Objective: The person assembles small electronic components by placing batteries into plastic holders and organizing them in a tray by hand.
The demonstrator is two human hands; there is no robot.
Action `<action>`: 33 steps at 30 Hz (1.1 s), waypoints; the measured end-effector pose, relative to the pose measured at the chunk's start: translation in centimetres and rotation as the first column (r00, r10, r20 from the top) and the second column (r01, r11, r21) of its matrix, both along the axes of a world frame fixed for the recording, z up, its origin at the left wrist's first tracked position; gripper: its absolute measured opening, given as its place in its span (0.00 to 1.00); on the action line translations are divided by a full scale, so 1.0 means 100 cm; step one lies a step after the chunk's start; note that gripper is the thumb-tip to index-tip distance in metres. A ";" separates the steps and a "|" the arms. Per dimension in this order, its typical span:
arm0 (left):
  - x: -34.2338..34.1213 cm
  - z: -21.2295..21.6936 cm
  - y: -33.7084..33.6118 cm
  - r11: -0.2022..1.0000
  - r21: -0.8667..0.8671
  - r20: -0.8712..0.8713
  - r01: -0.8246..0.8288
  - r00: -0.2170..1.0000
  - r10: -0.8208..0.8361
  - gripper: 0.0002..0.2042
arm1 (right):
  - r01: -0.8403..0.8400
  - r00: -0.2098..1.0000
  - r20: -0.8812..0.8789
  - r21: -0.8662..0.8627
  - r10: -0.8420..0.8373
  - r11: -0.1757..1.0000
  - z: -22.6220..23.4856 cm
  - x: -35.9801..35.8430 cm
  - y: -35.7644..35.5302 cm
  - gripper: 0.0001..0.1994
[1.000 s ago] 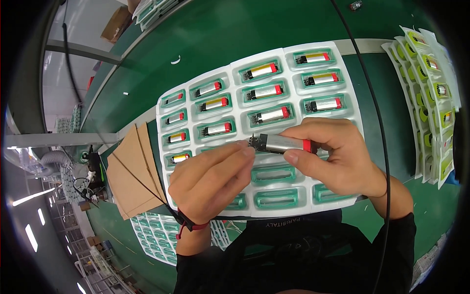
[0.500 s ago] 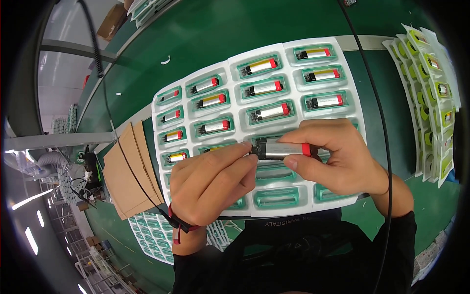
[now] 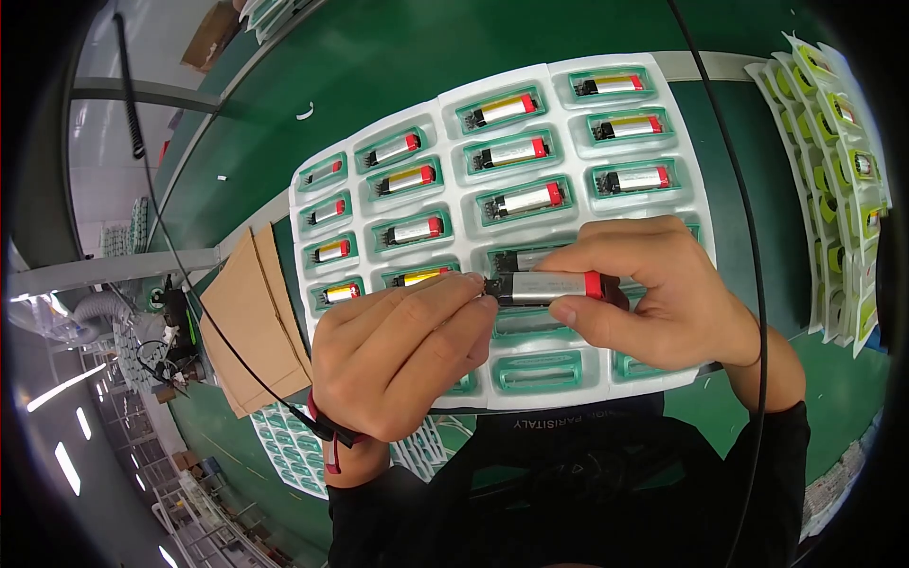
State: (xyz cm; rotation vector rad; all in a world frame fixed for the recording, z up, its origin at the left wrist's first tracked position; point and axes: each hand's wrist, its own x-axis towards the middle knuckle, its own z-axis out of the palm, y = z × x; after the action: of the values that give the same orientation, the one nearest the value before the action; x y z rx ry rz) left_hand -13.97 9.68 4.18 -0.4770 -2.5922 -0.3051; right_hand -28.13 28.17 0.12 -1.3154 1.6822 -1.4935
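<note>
A silver battery cell point(image 3: 544, 286) with a red end and a dark end lies level between my two hands, just above a white tray point(image 3: 449, 161). My right hand point(image 3: 653, 293) grips it near the red end between thumb and fingers. At the dark end, the fingers of my left hand point(image 3: 402, 355) are pinched together; the fingertips hide exactly what they hold. The tray has rows of green-lined pockets. Similar cells lie in the far pockets, such as a silver cell point(image 3: 523, 200) with a red end. A near pocket point(image 3: 538, 372) has no cell in it.
Brown cardboard sheets point(image 3: 248, 322) lie left of the tray. Stacked trays with yellow-green parts point(image 3: 816, 189) stand at the right. A black cable point(image 3: 734, 170) hangs past my right arm. A wrist strap point(image 3: 327, 431) with a cord is on my left wrist. Another tray point(image 3: 289, 454) sits lower left.
The view has shifted slightly. Both hands keep their hold; the cell has moved a little to the right relative to the left fingers and shows more of its flat silver face.
</note>
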 end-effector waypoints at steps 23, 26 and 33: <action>-0.008 0.013 -0.001 0.966 -0.202 0.065 0.164 0.986 -0.154 0.11 | -0.104 0.989 0.108 0.009 0.102 0.995 -0.002 -0.007 0.001 0.08; -0.006 0.002 0.005 0.998 -0.030 0.027 0.048 0.999 -0.047 0.11 | -0.058 0.997 0.045 -0.052 0.060 0.997 -0.008 -0.006 -0.001 0.08; 0.005 -0.016 0.013 0.983 0.112 -0.066 -0.143 0.986 0.151 0.14 | -0.053 0.995 0.075 -0.082 0.059 0.995 -0.011 -0.002 -0.003 0.09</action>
State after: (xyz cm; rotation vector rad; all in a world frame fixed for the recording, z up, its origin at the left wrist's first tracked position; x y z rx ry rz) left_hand -13.48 10.97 2.57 -0.2520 -2.5074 -0.3661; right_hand -28.34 27.89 -0.95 -1.3181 1.5395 -1.5733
